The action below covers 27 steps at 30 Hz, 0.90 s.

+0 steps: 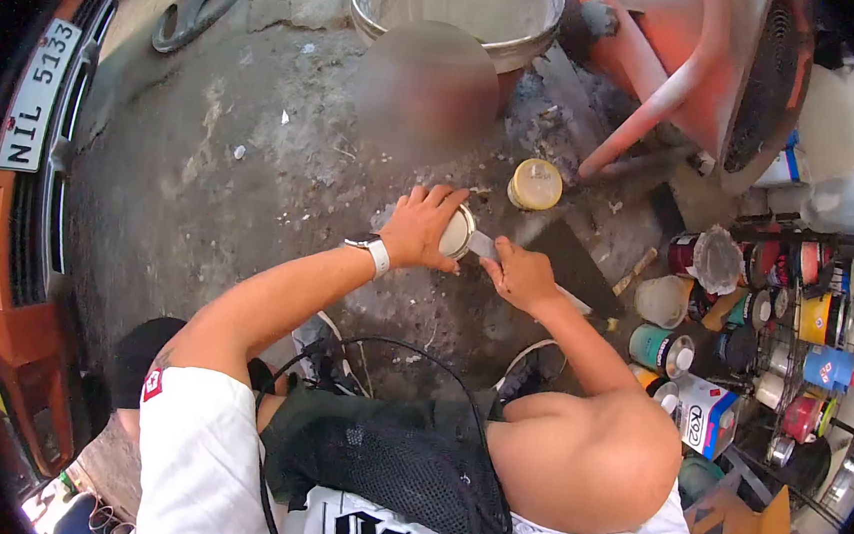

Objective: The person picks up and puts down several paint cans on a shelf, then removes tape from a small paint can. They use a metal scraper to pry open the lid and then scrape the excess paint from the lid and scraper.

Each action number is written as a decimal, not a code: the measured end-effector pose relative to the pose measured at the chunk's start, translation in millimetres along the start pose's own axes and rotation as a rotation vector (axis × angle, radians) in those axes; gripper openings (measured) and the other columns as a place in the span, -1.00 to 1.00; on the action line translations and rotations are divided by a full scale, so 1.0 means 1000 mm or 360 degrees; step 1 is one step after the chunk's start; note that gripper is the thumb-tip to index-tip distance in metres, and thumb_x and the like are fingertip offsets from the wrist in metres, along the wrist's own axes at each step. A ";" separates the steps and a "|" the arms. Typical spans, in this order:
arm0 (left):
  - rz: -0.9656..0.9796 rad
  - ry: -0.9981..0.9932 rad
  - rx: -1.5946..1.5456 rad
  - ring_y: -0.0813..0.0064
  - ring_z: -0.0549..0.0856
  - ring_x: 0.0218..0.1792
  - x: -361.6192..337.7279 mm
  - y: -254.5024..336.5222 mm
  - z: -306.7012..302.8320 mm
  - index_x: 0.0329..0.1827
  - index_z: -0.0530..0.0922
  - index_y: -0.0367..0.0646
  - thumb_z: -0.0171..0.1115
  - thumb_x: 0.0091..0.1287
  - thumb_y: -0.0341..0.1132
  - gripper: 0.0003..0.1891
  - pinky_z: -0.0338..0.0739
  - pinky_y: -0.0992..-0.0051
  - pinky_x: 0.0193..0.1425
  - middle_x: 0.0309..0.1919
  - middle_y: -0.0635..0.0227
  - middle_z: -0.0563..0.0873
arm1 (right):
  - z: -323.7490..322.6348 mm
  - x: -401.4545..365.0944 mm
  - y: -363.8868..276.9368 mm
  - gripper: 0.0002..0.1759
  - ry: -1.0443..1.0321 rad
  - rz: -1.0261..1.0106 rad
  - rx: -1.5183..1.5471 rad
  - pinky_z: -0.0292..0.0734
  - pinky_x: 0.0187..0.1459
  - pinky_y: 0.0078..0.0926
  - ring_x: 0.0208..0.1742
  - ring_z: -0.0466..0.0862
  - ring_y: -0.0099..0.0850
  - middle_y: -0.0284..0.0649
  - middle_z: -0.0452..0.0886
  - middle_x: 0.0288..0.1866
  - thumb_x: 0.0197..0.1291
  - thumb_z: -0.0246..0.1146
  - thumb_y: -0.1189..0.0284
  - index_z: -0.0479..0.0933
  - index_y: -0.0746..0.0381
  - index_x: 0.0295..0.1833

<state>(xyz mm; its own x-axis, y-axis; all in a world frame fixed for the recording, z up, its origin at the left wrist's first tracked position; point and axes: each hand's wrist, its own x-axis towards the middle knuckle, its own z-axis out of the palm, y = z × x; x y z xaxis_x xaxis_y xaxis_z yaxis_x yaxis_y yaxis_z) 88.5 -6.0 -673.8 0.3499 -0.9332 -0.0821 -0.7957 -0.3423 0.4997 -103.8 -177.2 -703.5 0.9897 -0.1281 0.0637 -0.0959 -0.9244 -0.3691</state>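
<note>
My left hand [418, 228] is wrapped around a small round tin [458, 233] with a pale top and a metal rim, low over the concrete floor. A putty knife [484, 245] with a flat metal blade is gripped in my right hand [524, 277]. Its blade meets the tin's rim on the right side. The knife's handle is mostly hidden by my fingers. Just beyond my hands stands a tub with a yellowish lid [536, 184]. A dark flat board [575, 267] lies to the right of my right hand.
A large bucket [524, 49] stands ahead, beside a red metal frame [648, 134]. Several paint cans, including a teal can [653, 347], crowd the right side near a wire rack [845, 310]. An orange vehicle front [27, 321] borders the left. A cable [391, 343] crosses near my feet.
</note>
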 end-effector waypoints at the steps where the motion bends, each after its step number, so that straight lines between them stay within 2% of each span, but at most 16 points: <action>1: 0.0022 -0.0055 -0.0018 -0.12 0.48 0.30 0.001 -0.002 -0.001 0.61 0.23 -0.08 0.70 -0.23 0.07 0.25 0.45 -0.03 0.34 0.42 0.09 0.44 | -0.006 0.001 -0.002 -0.62 0.0008 -0.0014 -0.0003 0.61 -0.46 -0.08 -0.46 0.72 -0.02 -0.08 0.69 -0.37 0.42 0.27 0.09 0.49 0.21 -0.04; 3: 0.0028 -0.0120 -0.0040 -0.12 0.47 0.32 0.000 -0.007 -0.005 0.61 0.22 -0.12 0.70 -0.23 0.05 0.26 0.44 -0.02 0.37 0.44 0.08 0.43 | -0.038 0.008 -0.023 -0.62 -0.0169 -0.0007 -0.0226 0.63 -0.47 -0.08 -0.52 0.71 -0.05 -0.10 0.69 -0.44 0.39 0.28 0.10 0.52 0.23 -0.05; 5: 0.0181 -0.0250 -0.0035 -0.12 0.46 0.36 0.006 -0.010 -0.012 0.61 0.21 -0.16 0.70 -0.24 0.01 0.26 0.43 0.01 0.41 0.46 0.08 0.42 | -0.052 0.015 -0.035 -0.61 -0.0234 -0.0024 -0.0272 0.63 -0.48 -0.11 -0.53 0.71 -0.08 -0.11 0.68 -0.48 0.38 0.29 0.10 0.53 0.24 -0.06; 6: 0.0254 -0.0218 -0.0036 -0.09 0.46 0.35 0.006 -0.015 -0.009 0.60 0.22 -0.13 0.70 -0.26 -0.01 0.26 0.43 0.02 0.41 0.46 0.09 0.43 | -0.055 0.018 -0.039 -0.61 -0.0285 -0.0046 -0.0333 0.64 -0.49 -0.13 -0.55 0.72 -0.11 -0.13 0.67 -0.51 0.37 0.30 0.11 0.54 0.25 -0.07; 13: 0.0235 -0.0206 -0.0015 -0.07 0.48 0.31 0.003 -0.016 -0.004 0.56 0.28 -0.10 0.71 -0.31 -0.02 0.23 0.45 0.04 0.37 0.42 0.11 0.46 | -0.049 0.021 -0.049 -0.62 -0.0338 0.0026 -0.0341 0.67 -0.47 -0.17 -0.52 0.74 -0.12 -0.14 0.66 -0.54 0.36 0.31 0.11 0.52 0.24 -0.11; 19: 0.0190 -0.0167 0.0003 -0.07 0.48 0.29 0.003 -0.014 -0.004 0.55 0.30 -0.09 0.70 -0.30 -0.04 0.20 0.44 0.04 0.37 0.41 0.12 0.47 | 0.010 0.000 -0.020 -0.61 -0.0196 0.0066 -0.0239 0.64 -0.49 -0.09 -0.51 0.73 -0.08 -0.10 0.69 -0.44 0.40 0.27 0.08 0.47 0.22 -0.08; 22: 0.0222 -0.0126 0.0015 -0.07 0.48 0.31 0.001 -0.016 -0.002 0.56 0.29 -0.08 0.70 -0.30 -0.05 0.21 0.43 0.03 0.38 0.41 0.12 0.47 | 0.034 -0.006 -0.008 -0.59 -0.0019 0.0016 -0.0019 0.60 -0.51 -0.08 -0.49 0.73 -0.08 -0.07 0.70 -0.37 0.42 0.25 0.06 0.47 0.22 -0.04; 27: 0.0188 -0.0145 -0.0072 -0.11 0.46 0.36 0.000 -0.016 -0.008 0.59 0.24 -0.11 0.74 -0.30 0.08 0.29 0.42 -0.02 0.39 0.49 0.10 0.40 | 0.022 -0.006 -0.015 -0.54 0.0085 0.0014 0.0051 0.60 -0.49 -0.06 -0.45 0.74 -0.03 -0.04 0.71 -0.33 0.42 0.25 0.02 0.52 0.25 -0.01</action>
<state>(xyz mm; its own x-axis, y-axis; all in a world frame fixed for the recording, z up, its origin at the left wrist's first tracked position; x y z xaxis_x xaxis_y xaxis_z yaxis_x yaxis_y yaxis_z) 105.5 0.1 -675.1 0.2071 -0.9735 -0.0974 -0.8049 -0.2261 0.5487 -106.3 -154.5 -718.2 0.9817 -0.1559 0.1095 -0.1002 -0.9114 -0.3990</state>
